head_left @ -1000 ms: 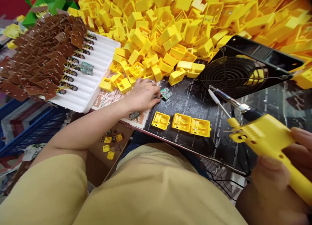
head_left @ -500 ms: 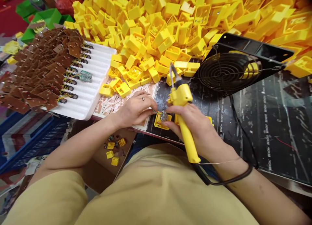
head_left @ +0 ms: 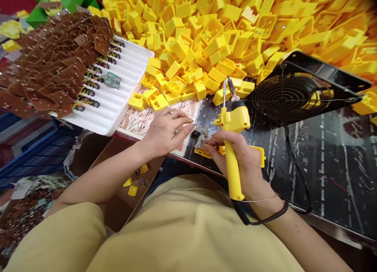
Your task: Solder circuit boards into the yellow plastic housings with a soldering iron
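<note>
A yellow soldering gun (head_left: 233,164) stands upright in my right hand (head_left: 246,156), its metal tip pointing away from me. The thumb and fingertips of that hand also pinch a small greyish part (head_left: 202,141) with thin wires. Below the part lies a shallow yellow plastic shell (head_left: 202,152) at the bench edge, partly covered by the fingers. A small round black piece (head_left: 194,133) on wires rests beside it. My left hand (head_left: 165,131) is just left of these, over a patterned sheet, fingers stretched and thumb apart, with nothing visible in it.
Brown circuit boards (head_left: 55,68) are heaped on a ribbed white foam tray (head_left: 132,68) at left. Yellow plastic housings (head_left: 188,40) pile across the back. A black fan (head_left: 282,95) leans at right, its cord on the bench. An open cardboard box (head_left: 118,201) sits below.
My left hand has let go of the wires and its fingers have opened. The round black piece now shows. The view has shifted, and the soldering gun stands more upright.
</note>
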`<control>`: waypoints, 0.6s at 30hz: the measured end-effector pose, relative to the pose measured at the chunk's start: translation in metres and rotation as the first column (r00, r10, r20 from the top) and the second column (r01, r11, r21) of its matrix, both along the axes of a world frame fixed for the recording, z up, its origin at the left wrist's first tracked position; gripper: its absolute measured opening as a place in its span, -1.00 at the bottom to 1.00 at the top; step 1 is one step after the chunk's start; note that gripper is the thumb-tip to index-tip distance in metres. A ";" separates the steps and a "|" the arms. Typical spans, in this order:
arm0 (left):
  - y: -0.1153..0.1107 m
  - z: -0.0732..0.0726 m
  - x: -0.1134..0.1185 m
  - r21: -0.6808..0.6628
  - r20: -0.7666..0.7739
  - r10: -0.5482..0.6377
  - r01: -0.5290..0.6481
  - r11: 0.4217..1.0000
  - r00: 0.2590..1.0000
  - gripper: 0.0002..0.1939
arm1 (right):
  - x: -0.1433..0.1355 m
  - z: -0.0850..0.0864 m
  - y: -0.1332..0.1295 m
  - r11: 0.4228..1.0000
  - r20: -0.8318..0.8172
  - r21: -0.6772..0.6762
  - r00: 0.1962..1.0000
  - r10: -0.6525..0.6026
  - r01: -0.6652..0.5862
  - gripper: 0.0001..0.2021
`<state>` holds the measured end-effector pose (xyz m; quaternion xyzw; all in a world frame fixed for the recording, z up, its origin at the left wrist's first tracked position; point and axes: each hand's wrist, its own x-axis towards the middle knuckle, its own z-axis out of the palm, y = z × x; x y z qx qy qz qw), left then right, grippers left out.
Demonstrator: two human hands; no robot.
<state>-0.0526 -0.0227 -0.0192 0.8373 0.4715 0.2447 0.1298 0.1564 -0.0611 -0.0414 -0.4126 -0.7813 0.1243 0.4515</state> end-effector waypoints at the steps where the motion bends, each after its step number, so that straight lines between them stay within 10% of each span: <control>1: 0.004 0.004 0.007 -0.017 -0.037 -0.002 0.001 1.000 0.999 -0.61 | -0.001 -0.001 0.000 1.000 0.001 0.006 1.000 -0.002 0.002 -0.72; 6: 0.026 0.016 0.041 -0.313 -0.252 -0.084 0.001 0.950 0.964 -0.66 | -0.004 -0.002 -0.002 1.000 -0.015 0.020 1.000 -0.022 0.022 -0.72; 13: 0.041 0.016 0.035 -0.590 0.226 -0.056 0.183 0.787 0.972 -0.85 | 0.020 -0.001 -0.009 0.999 -0.094 0.006 0.994 -0.047 0.048 -0.63; 18: 0.037 0.035 0.015 -0.621 0.078 -0.193 0.199 0.758 0.978 -0.85 | 0.036 -0.006 -0.008 0.998 0.137 -0.001 0.989 0.063 -0.064 -0.53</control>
